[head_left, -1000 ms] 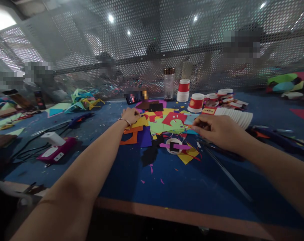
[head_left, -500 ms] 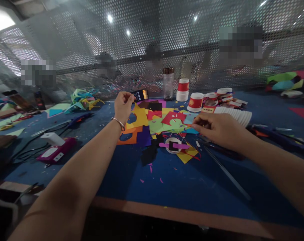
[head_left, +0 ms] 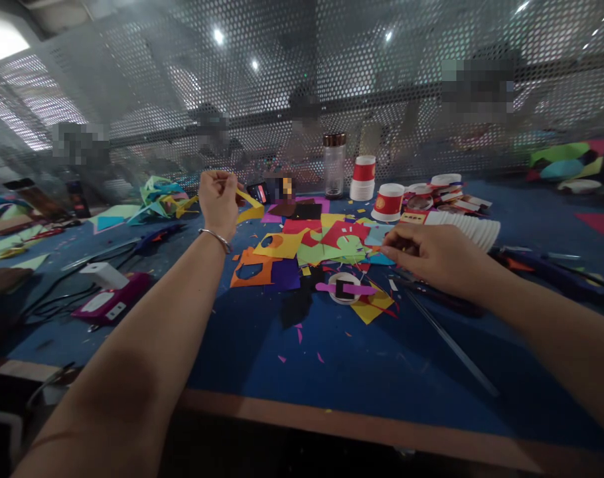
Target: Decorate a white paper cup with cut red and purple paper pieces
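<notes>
My left hand point(head_left: 220, 202), wearing a bangle, pinches a bent piece of yellow paper point(head_left: 252, 211) above the far side of the table. Beneath and beside it lie a yellow sheet with a cut-out hole point(head_left: 281, 245) and an orange sheet with a hole point(head_left: 263, 277). My right hand point(head_left: 424, 252) hovers at the right edge of the paper scraps, thumb and fingers curled together; whatever sits between its fingertips is too small to make out. Just in front of the scraps rests a white paper disc point(head_left: 334, 297) crossed by a purple strip with a black square.
Paper cups point(head_left: 387, 202), a glass bottle point(head_left: 334, 166) and a phone point(head_left: 258, 193) stand at the back. A clear stick point(head_left: 456, 345) lies at right. A purple power strip point(head_left: 117, 297) with cables is on the left. Perforated metal panels point(head_left: 272, 86) rise behind the table.
My left hand has moved left and up with the yellow piece. The yellow sheet with the hole now lies flatter on the scraps. My right hand has stayed in place.
</notes>
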Demonstrator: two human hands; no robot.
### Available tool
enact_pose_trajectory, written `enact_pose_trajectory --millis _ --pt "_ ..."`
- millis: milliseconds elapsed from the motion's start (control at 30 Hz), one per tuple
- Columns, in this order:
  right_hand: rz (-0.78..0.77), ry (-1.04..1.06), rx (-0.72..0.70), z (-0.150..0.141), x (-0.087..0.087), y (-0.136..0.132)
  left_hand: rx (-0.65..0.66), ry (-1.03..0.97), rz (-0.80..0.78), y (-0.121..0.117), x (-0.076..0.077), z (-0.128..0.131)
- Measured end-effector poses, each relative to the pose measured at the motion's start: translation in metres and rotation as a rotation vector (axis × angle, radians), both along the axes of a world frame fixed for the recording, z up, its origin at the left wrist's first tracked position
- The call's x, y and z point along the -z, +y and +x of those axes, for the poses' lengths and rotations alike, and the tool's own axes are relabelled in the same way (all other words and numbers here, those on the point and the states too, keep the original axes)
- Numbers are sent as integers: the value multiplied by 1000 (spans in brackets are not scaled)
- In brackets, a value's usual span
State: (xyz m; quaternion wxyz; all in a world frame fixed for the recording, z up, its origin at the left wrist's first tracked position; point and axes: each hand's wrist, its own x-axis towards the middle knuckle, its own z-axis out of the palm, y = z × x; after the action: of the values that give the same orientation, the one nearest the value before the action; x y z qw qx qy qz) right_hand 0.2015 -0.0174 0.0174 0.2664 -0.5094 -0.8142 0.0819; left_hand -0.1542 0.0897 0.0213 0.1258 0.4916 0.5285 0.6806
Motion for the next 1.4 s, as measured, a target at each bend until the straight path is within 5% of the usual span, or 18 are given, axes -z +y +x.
enact_pose_trajectory --millis 233,400,533,667,900,1100,1400 --pt "24 -5 -7 0 0 0 248 310 -608 -20 6 -12" --pt "-1 -17 19 0 -1 -1 356 700 -853 -28 -4 -13" --pt "-25 -26 8 -1 -3 -1 222 947 -727 -21 -4 4" --pt "-24 -44 7 -2 -4 -1 89 1034 -516 -9 19 35" --pt "29 -20 -22 0 1 1 41 971 -540 6 48 47" --pt "28 -32 -28 1 0 2 76 851 -512 7 48 46" --pt "20 -16 -6 2 0 3 196 577 -245 -1 30 52"
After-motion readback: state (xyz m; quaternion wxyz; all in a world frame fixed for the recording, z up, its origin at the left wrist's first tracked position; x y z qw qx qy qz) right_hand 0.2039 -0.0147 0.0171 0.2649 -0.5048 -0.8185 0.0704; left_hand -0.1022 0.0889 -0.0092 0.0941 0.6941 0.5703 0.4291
